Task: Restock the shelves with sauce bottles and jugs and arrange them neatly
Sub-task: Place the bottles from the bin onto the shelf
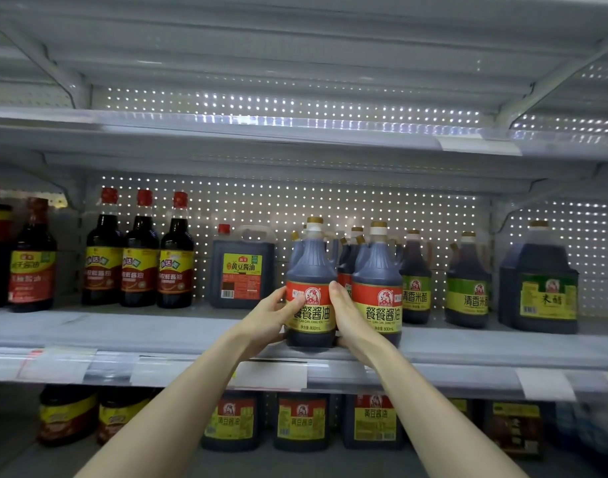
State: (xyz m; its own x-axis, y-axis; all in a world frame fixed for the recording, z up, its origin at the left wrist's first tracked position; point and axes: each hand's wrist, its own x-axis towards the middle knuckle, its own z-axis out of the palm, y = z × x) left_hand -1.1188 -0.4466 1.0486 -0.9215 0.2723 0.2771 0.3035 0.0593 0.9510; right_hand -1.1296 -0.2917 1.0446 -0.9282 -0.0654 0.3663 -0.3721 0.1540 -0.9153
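Your forearms reach in to one soy jug (309, 301)
Left grip (273, 317) and right grip (352, 320) clasp it, label out, probably to square it beside its twin (378, 301).

Forearms outstretched, left grip (271, 319) and right grip (348, 315) curled around one jug (309, 267)
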